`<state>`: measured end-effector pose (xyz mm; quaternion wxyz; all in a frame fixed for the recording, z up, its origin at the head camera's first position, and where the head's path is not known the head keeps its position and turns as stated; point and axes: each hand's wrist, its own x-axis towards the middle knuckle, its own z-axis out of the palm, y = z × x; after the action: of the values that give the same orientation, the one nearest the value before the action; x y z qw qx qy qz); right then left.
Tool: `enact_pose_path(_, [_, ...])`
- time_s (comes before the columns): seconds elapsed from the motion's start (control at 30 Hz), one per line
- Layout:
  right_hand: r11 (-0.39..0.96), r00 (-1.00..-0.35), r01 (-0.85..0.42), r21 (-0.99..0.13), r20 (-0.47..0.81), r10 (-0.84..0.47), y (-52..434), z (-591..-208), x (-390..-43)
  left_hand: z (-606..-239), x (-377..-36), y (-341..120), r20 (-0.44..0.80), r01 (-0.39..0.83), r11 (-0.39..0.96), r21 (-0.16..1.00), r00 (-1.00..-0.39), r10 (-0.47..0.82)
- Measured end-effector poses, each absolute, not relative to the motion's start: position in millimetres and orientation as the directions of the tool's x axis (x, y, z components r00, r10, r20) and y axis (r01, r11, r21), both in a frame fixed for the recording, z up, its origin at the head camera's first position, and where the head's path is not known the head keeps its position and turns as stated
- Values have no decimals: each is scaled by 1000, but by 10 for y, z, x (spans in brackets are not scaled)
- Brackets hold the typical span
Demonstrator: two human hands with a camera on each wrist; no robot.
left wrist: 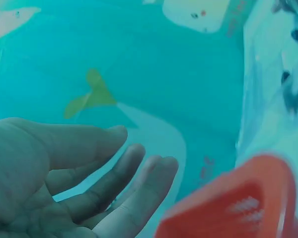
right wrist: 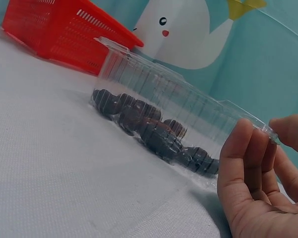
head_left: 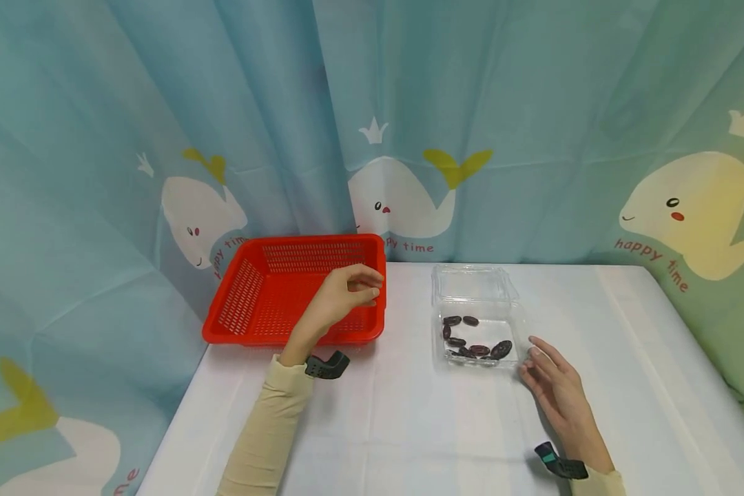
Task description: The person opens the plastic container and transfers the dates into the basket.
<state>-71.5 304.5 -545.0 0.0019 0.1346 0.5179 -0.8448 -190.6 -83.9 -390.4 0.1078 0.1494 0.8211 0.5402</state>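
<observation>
Head view: whale curtain point(head_left: 403, 200) reads "happy time".

Curtained point(head_left: 409, 103) staged tabletop point(head_left: 409, 427) booth.

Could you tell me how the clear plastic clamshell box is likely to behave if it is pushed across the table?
The clear box looks thin-walled, so it would probably flex and slide easily on the smooth white table. It holds only a few dark dates, so it seems light; they may shift inside.

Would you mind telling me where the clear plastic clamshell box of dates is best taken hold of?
Probably at the near right corner rim of the clear clamshell box, from the right, where the right hand already touches it. Its lid stands open behind, and the walls look thin, so pinch lightly.
</observation>
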Motion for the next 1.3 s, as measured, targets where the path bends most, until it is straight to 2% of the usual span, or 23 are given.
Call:
enact_pose_path(0.3, [-487, -967, 133, -863, -220, 126, 3096, -5430, -751, -4056, -1830, -506, 0, 137, 272, 952, -894, 448])
enact_pose_path(0.6, [-458, -959, 153, -876, -243, 145, 3094, -5468, -671, -4191, -1747, -116, 41, 216, 240, 947, -817, 575])
enact_pose_path(0.87, [-447, -956, 167, -879, -255, 145, 3044, -5483, -676, -4395, -1752, 192, -28, 149, 223, 963, -771, 636])
enact_pose_path(1.07, [-437, -951, 181, -881, -269, 150, 3032, -5482, -692, -4487, -1825, 387, -69, 172, 264, 949, -705, 706])
enact_pose_path(1.3, [-436, -952, 190, -880, -274, 137, 3061, -5454, -727, -4535, -1985, 622, -106, 273, 358, 893, -644, 757])
